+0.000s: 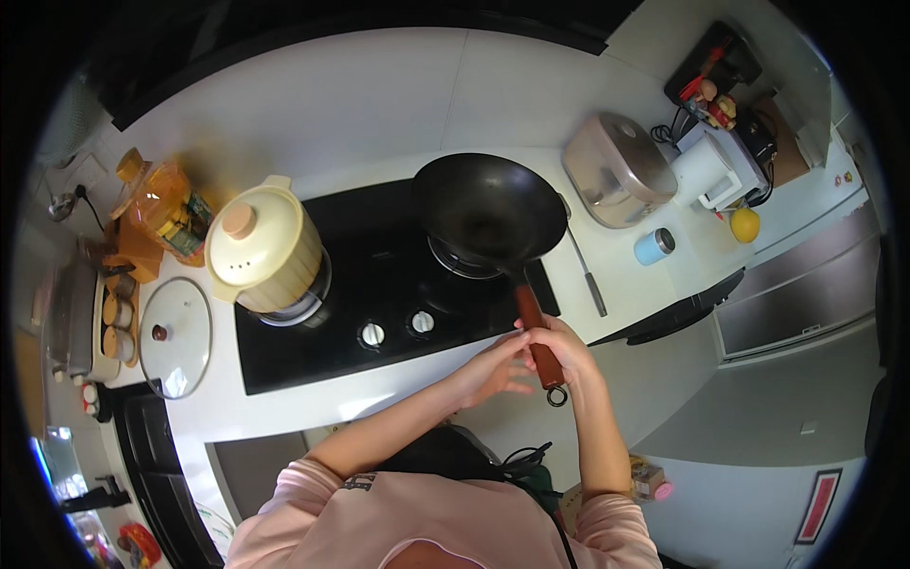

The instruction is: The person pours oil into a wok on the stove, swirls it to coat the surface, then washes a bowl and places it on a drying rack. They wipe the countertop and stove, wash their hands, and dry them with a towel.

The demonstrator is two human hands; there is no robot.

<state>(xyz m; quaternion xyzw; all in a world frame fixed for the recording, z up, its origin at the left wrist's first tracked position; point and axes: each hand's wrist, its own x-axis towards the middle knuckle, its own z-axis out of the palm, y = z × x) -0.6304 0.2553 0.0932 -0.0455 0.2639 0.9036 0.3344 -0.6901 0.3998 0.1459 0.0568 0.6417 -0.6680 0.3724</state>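
A black wok point(488, 204) rests on the right burner of the black gas hob point(365, 256), its brown wooden handle point(527, 305) pointing toward me. My right hand point(566, 349) is closed around that handle, near the end with the metal hanging ring. Just left of the handle is my left hand point(495, 374), its fingers apart and holding nothing. Its upper fingers come up against the handle and my right hand; whether they touch I cannot tell. Inside the wok I see only a dark, bare surface.
A cream lidded pot point(308, 256) occupies the left burner. Left of the hob are a glass lid point(180, 346) and an oil jug point(166, 204). On the right lie a long-handled utensil point(595, 294), a rice cooker point(602, 175), a blue cup point(651, 247) and a yellow fruit point(745, 226).
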